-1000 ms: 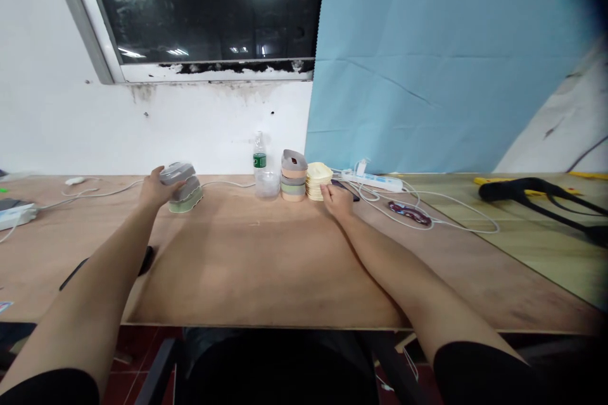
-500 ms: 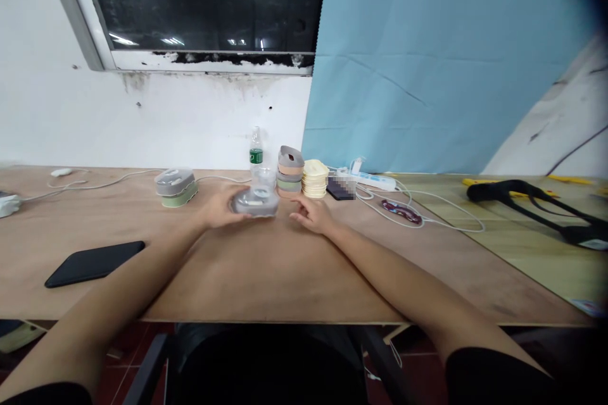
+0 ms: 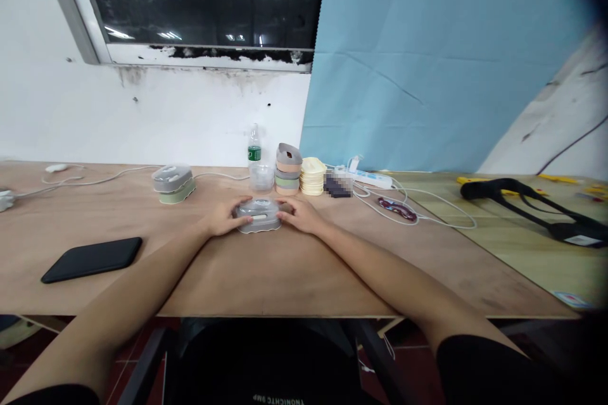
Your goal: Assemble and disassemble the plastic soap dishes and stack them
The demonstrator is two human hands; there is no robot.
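Note:
A grey lidded container with a clear domed lid and a wavy pale edge at its base sits on the table before me. My left hand is closed around its left side, the thumb on the front corner. From the right, my right hand grips the other side, thumb also toward the front. Behind the container are clear plastic lids or cups and a stack of grey, peach and green containers. Beside that stack rises a pile of cream-coloured liners.
Farther left is a grey and green lidded container pair. A black phone lies at front left. Behind stands a plastic bottle. A power strip, white cables and a dark red patterned object lie right. A black strap frame is far right.
The grey container has come down toward me and sits on the table. My right hand has moved left onto its right side; my left hand keeps its hold.

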